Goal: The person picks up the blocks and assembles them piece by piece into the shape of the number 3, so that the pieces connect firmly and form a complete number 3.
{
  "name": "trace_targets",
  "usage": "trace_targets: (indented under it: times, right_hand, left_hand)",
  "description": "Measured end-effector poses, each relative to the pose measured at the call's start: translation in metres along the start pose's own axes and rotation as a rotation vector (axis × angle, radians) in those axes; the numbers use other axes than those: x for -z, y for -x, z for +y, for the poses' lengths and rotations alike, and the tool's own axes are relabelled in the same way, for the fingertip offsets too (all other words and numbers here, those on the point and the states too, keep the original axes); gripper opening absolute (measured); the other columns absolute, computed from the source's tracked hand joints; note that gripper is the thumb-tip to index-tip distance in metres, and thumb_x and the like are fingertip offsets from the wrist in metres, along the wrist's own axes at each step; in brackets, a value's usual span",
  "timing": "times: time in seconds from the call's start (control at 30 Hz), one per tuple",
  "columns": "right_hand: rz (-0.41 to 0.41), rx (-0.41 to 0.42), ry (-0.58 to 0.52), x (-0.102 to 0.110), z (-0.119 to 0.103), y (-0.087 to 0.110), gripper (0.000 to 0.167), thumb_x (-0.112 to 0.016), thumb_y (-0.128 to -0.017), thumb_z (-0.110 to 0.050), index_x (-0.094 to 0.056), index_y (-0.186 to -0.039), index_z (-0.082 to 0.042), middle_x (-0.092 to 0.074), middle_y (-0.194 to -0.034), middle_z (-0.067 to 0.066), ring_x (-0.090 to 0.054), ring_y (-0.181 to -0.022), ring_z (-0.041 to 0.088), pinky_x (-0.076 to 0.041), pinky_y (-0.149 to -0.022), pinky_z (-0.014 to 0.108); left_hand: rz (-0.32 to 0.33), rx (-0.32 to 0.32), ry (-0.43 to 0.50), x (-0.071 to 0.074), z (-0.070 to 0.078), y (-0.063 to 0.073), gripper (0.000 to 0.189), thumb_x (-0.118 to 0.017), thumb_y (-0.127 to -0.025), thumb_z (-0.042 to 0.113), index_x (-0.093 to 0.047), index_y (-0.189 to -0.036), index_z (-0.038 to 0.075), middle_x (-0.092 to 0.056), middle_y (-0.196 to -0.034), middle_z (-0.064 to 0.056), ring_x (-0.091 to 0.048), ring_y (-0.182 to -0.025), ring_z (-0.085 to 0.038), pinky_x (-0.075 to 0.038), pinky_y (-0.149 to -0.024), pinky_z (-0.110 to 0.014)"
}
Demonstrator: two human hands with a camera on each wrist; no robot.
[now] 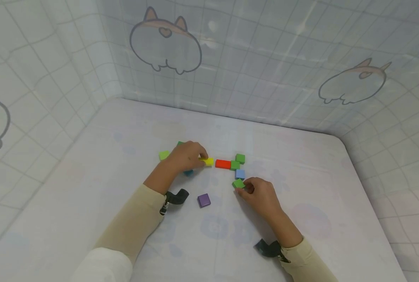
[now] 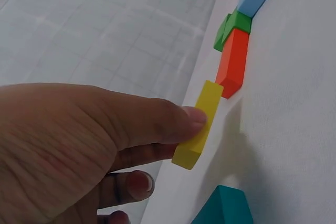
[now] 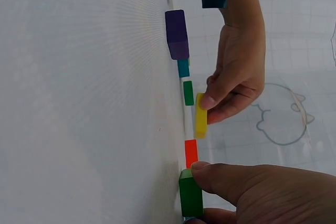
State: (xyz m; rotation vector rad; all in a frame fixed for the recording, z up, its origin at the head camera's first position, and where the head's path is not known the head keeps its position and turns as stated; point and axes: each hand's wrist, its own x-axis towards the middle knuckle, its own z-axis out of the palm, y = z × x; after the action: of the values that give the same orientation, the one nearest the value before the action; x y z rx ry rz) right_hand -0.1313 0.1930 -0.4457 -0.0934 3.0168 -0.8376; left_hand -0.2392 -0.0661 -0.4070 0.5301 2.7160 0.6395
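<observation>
My left hand (image 1: 186, 157) pinches a yellow block (image 2: 208, 103) between thumb and finger. The left wrist view has it close to the near end of a red block (image 1: 223, 164); the right wrist view shows it raised off the surface. Against the red block's right end sits a green block (image 1: 235, 165), with another green block (image 1: 240, 158) behind it and a light blue block (image 1: 240, 174) in front. Thumb and fingers of my right hand (image 1: 264, 197) grip a third green block (image 3: 191, 198), turned at an angle just in front of the blue one.
Nearer to me lies a purple block (image 1: 204, 200). Around the left hand are a lime block (image 1: 164, 155), a partly covered teal block (image 1: 188, 172) and a darker green block (image 1: 180, 143). Grid-patterned sheeting (image 1: 251, 70) walls the white surface at the back and sides.
</observation>
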Motion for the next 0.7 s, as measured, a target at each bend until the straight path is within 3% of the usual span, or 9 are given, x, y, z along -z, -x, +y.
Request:
trace_targets:
  times: [0.27, 0.7]
  right_hand:
    - [0.004, 0.010, -0.006, -0.0005, 0.0009, 0.0004, 0.031, -0.083, -0.081, -0.028, -0.073, -0.101, -0.006, -0.065, -0.078, -0.002, -0.056, -0.071, 0.013, -0.050, -0.064, 0.027]
    - [-0.001, 0.001, 0.000, -0.0001, 0.0011, 0.0004, 0.031, -0.083, -0.081, -0.029, -0.074, -0.101, -0.006, -0.065, -0.078, -0.002, -0.056, -0.071, 0.014, -0.050, -0.064, 0.027]
  left_hand:
    - [-0.075, 0.006, 0.000, -0.0021, 0.0019, 0.0013, 0.029, -0.076, -0.088, 0.020, -0.075, -0.117, 0.015, -0.070, -0.118, 0.001, -0.059, -0.111, -0.020, -0.051, -0.097, -0.040]
    - [-0.141, 0.005, 0.014, -0.0031, 0.0024, 0.0008, 0.027, -0.076, -0.086, 0.015, -0.076, -0.113, 0.016, -0.070, -0.115, 0.002, -0.058, -0.109, -0.020, -0.051, -0.096, -0.039]
